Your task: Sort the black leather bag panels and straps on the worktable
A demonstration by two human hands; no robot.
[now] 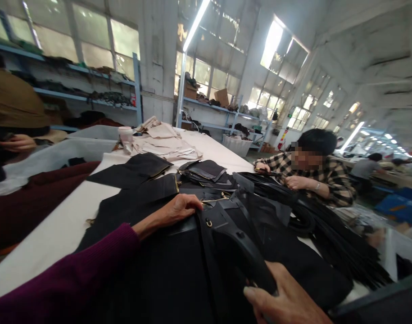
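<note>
Left hand (178, 208) lies flat with its grip released, fingers pressing the black bag (192, 252) on the white worktop (57, 234). Right hand (287, 301) has its grip clenched around the bag's strap (239, 247). Across the worktop, a co-worker (314, 171) in a plaid shirt handles black straps (327, 234).

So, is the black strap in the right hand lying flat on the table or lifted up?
Lifted. The right hand grips the black strap, which rises off the black bag while the left hand presses down on it.
</note>
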